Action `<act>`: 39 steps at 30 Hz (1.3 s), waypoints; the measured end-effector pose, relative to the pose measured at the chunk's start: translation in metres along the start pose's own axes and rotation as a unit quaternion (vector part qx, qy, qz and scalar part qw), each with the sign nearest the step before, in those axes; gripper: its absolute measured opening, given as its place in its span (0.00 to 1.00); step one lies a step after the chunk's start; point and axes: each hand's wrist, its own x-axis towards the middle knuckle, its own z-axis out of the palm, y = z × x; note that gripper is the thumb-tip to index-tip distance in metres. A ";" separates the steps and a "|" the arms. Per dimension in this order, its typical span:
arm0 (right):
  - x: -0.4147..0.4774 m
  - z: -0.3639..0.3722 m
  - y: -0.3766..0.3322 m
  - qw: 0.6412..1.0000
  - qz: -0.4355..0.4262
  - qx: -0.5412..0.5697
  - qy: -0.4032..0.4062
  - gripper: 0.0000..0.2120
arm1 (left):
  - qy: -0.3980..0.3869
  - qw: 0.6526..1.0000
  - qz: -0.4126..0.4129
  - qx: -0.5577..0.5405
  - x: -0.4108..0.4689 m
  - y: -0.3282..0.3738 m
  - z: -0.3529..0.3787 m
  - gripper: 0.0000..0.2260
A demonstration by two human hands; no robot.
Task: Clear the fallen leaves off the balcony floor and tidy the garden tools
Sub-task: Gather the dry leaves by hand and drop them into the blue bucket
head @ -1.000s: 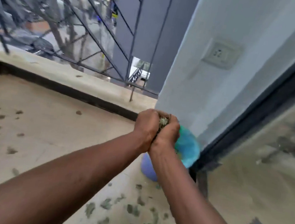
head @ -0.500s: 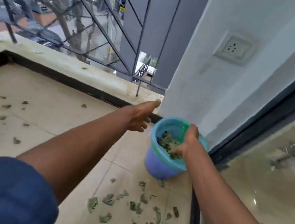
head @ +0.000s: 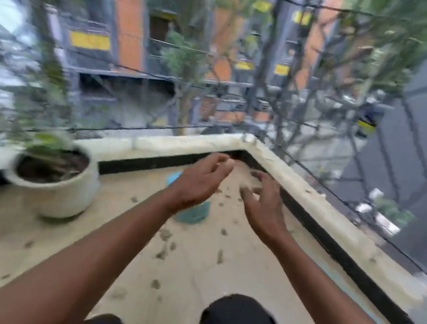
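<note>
Our left hand point(head: 198, 184) and right hand point(head: 264, 210) reach toward twelve o'clock, fingers loosely spread, holding nothing. Fallen leaves point(head: 162, 252) dot the balcony floor point(head: 28, 259) from six to twelve o'clock, so we judge much clearing remains, and a blurred teal item point(head: 191, 215) needs tidying.

Balcony floor point(head: 191, 274), beige tile: held one white plant pot point(head: 53, 183) at left, one blurred teal item point(head: 194, 215) mid-floor, and scattered leaves point(head: 164, 251).

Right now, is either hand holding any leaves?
No, the left hand and right hand are both open and empty; the leaves lie on the floor.
</note>
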 end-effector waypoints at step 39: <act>-0.221 0.628 -0.136 0.762 0.006 0.053 -0.645 0.14 | 0.514 0.622 -0.555 0.200 -0.472 -0.534 -0.217 0.25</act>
